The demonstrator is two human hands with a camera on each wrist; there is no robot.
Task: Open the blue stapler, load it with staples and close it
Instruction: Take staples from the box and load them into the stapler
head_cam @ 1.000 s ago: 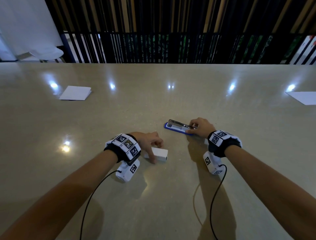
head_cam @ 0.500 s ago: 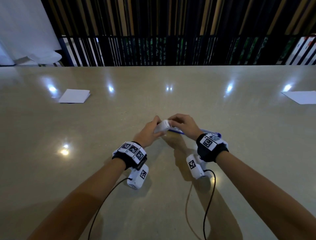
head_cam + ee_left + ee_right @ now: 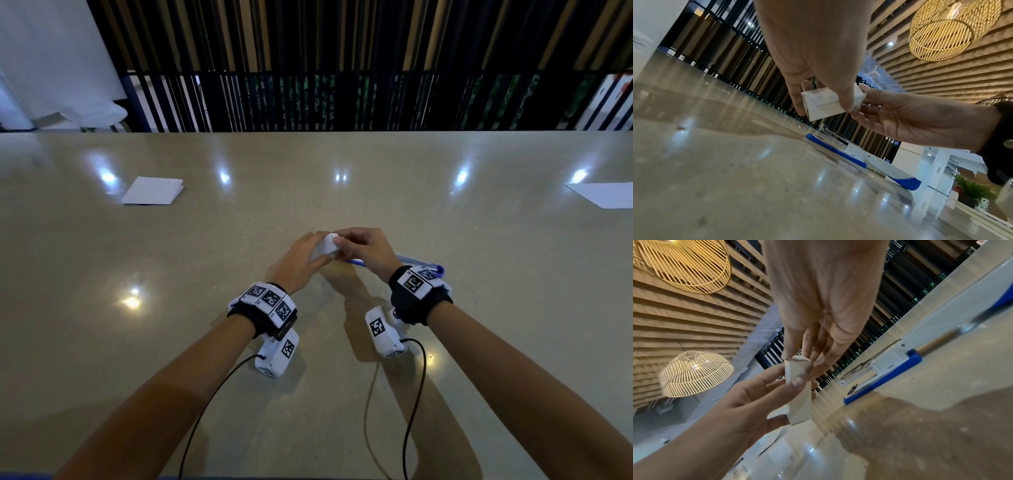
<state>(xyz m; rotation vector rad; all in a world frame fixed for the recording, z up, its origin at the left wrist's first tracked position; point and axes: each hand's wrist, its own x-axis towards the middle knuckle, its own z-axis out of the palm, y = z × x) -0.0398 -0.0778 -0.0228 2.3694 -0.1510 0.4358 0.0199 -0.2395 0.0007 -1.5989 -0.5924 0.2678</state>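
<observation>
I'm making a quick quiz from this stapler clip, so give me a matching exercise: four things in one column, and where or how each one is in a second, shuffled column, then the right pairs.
Things:
1. small white box
2. blue stapler
3. folded white paper
4. flat white sheet

Places or states:
A. far right on the table
B. lying opened out flat on the table
C. held above the table between both hands
D. far left on the table

Pairs: 1-C, 2-B, 3-D, 4-A
</observation>
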